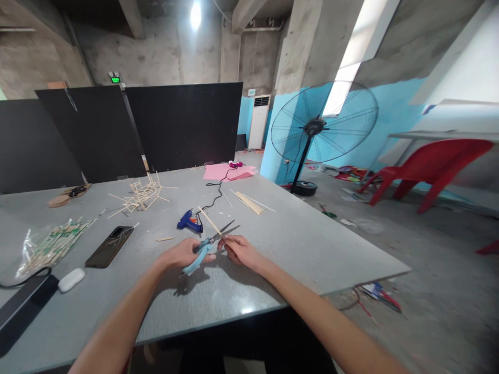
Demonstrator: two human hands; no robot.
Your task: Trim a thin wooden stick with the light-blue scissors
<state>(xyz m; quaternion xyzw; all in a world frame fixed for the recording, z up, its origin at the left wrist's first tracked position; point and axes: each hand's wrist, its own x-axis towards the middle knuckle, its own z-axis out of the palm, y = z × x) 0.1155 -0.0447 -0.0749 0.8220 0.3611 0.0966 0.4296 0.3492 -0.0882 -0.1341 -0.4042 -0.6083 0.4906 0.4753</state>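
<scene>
My left hand [184, 254] is closed on a pair of light-blue-handled scissors [202, 254], whose blades are spread and point up to the right. Between the blades lies a thin wooden stick [209, 220]. My right hand [242, 252] pinches the stick's near end close to the blades. Just beyond the hands a blue glue gun [189, 222] rests on the table, its black cord running to the back. A short piece of stick [164, 239] lies left of the scissors.
On the grey table [312, 259] are a tangled stick structure [146, 195], loose sticks [249, 203], pink paper [218, 172], a phone [109, 246], a white case [71, 280], a black box [27, 311] and bagged sticks [58, 244]. Behind stand black panels [187, 124]; a fan [314, 127] is at right.
</scene>
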